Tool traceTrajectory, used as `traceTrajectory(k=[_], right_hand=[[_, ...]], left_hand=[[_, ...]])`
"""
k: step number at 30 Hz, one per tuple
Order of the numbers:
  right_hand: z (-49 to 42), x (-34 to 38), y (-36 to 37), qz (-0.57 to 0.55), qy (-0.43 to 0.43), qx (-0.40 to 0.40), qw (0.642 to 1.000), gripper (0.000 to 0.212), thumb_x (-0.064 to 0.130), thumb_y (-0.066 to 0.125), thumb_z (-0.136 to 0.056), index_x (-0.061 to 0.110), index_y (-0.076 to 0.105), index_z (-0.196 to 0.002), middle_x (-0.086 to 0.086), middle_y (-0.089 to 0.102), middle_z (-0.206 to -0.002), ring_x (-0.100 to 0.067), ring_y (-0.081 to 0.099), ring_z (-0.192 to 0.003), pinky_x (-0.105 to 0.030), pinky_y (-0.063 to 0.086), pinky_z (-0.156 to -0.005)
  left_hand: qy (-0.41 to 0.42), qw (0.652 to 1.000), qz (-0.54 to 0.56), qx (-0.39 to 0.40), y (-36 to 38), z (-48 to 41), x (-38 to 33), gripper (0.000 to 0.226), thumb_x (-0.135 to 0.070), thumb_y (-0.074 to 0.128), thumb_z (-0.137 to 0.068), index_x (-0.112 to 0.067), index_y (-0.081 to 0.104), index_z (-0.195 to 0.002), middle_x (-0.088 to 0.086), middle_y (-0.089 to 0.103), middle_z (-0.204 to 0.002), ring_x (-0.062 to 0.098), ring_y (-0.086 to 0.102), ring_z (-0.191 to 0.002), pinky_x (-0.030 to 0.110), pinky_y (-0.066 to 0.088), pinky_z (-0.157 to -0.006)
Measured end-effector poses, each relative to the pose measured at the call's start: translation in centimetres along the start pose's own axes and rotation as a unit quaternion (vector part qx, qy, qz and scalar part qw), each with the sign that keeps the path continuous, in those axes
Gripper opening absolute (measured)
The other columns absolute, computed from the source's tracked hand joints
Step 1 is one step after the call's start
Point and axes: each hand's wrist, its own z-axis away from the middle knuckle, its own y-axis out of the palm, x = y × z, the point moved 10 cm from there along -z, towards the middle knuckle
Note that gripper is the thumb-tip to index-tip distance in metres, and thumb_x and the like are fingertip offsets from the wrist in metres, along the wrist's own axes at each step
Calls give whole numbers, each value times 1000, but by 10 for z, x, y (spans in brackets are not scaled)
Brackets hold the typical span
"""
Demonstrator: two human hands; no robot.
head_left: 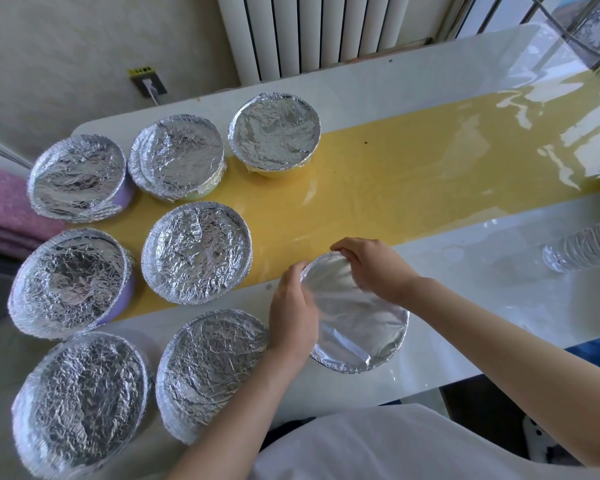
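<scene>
A round bowl covered with smooth aluminium foil (pixel 357 323) stands near the table's front edge, right of centre. My left hand (pixel 291 313) curls over its left rim and presses the foil down. My right hand (pixel 368 265) lies over the far rim, fingers bent round the foil edge. Several more foil-covered bowls fill the left half of the table; the nearest one (pixel 212 368) touches my left wrist.
The white table (pixel 465 306) has a yellow strip (pixel 395 188) along its middle. A clear plastic bottle (pixel 582 247) lies at the right edge. A radiator (pixel 326 29) stands behind the table, and a pink cloth (pixel 4 206) is at the left.
</scene>
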Motion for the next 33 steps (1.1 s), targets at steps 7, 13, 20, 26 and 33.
traceTrajectory(k=[7,13,20,26,33], right_hand=[[-5,-6,5,8,23,17,1000,31,8,40,-95,16,65,-112,-11,70,-102,-32,62,-91,-39,48,-80],[-11,3,9,140,0,84,987,31,2,42,-86,14,61,-108,-14,65,-93,-34,59,-80,-32,42,-59],[-14,19,11,161,-41,86,982,25,4,42,-90,10,61,-105,-15,65,-89,-33,53,-74,-34,38,-60],[-12,24,16,225,-78,99,966,24,9,43,-92,12,55,-112,-7,64,-102,-30,60,-88,-34,41,-64],[-12,29,15,243,-104,81,961,20,10,41,-91,13,56,-103,-7,64,-99,-32,60,-86,-34,39,-63]], left_hand=[[17,1000,22,-13,3,-21,-1,22,-9,42,-98,-9,63,-104,7,69,-89,23,58,-77,24,32,-61],[22,999,-1,-26,2,-21,-5,20,-9,42,-98,-10,62,-97,8,68,-81,26,56,-70,33,33,-58],[35,999,-15,-28,3,-20,-11,21,-11,42,-98,-12,62,-100,10,69,-83,29,59,-73,32,31,-57],[47,998,-25,-39,0,-19,-16,22,-9,42,-97,-11,63,-101,11,69,-85,32,61,-77,31,32,-57],[46,998,-37,-30,1,-19,-17,21,-8,42,-97,-10,62,-104,12,69,-88,33,61,-80,31,35,-59]])
